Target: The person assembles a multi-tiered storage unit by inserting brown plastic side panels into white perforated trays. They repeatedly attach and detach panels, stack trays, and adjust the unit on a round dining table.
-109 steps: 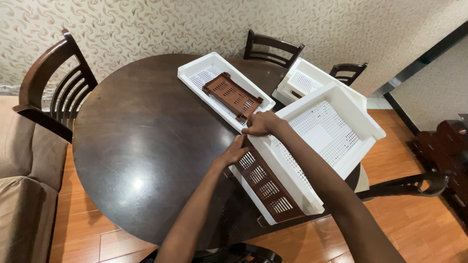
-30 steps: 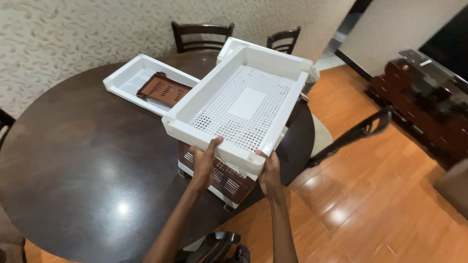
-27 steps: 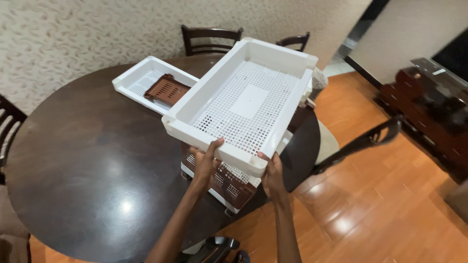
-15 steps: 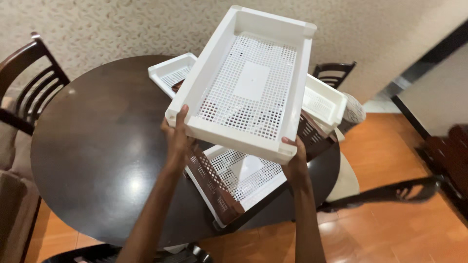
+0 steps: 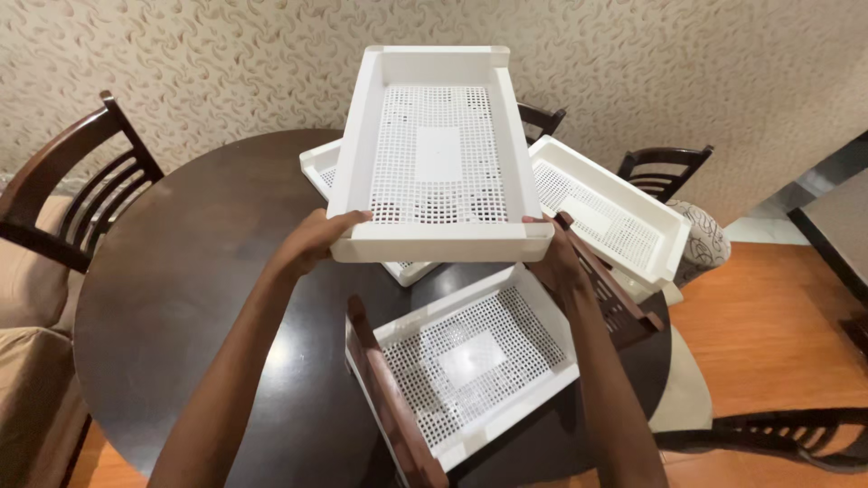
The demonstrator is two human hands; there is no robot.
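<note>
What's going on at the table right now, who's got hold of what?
A person holds a white perforated tray up over a round dark table, the left hand gripping its near left corner and the right hand its near right corner. Directly below sits another white tray between brown slotted side panels. A third white tray lies to the right, and a fourth is partly hidden behind the lifted one. Dark wooden chairs ring the table.

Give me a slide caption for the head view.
Left hand and right hand hold a white perforated tray above another tray on a dark round table.
</note>
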